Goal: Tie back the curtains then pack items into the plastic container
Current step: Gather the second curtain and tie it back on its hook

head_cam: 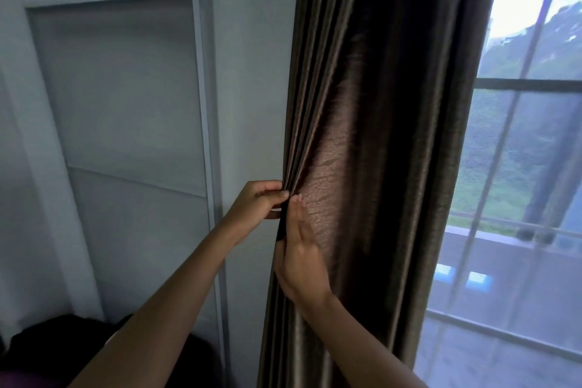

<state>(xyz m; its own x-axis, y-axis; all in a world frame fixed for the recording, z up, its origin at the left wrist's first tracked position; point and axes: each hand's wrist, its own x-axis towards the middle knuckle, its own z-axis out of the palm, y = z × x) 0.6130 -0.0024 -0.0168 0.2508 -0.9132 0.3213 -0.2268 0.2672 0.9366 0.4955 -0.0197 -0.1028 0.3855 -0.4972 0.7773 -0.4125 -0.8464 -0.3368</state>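
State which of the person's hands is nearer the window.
Right. The right hand lies on the brown curtain, on the window side; the left hand pinches the curtain's edge beside the wall, farther away.
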